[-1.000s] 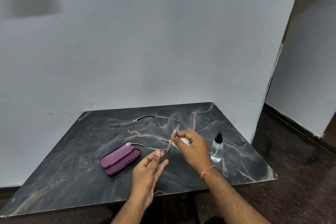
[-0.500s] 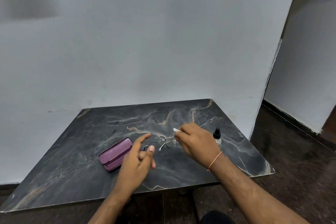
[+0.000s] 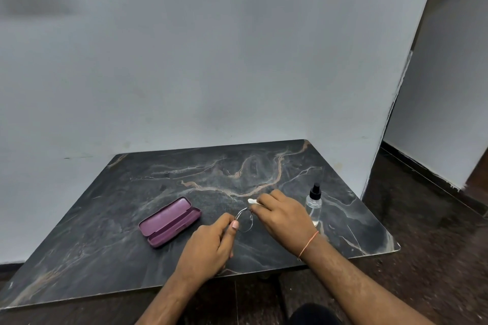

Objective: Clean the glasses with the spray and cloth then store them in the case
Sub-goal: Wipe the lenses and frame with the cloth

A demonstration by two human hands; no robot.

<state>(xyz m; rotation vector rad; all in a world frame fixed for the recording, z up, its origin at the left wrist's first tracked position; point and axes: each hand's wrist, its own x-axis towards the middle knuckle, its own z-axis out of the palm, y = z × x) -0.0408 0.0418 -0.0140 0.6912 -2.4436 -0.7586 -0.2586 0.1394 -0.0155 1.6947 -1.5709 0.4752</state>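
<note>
Thin rimless glasses [image 3: 245, 220] hang low over the dark marble table [image 3: 111, 232], between my two hands. My left hand [image 3: 211, 243] pinches them at the near side, thumb and fingers closed on the frame. My right hand [image 3: 284, 215] grips the far side and also holds a small white cloth [image 3: 251, 201] that pokes out past its fingers. A purple glasses case [image 3: 170, 220] lies open on the table, left of the hands. The clear spray bottle [image 3: 314, 204] with a black nozzle stands upright just right of my right hand.
The table stands against a pale grey wall [image 3: 211, 60]. Its right edge [image 3: 380, 224] drops to a dark floor, and a wall corner [image 3: 396, 103] rises beyond it. The near table edge runs just under my forearms.
The glasses' arms, spread wide a second ago, are now folded in. Both hands have lowered toward the table, and my left hand has closed on the frame.
</note>
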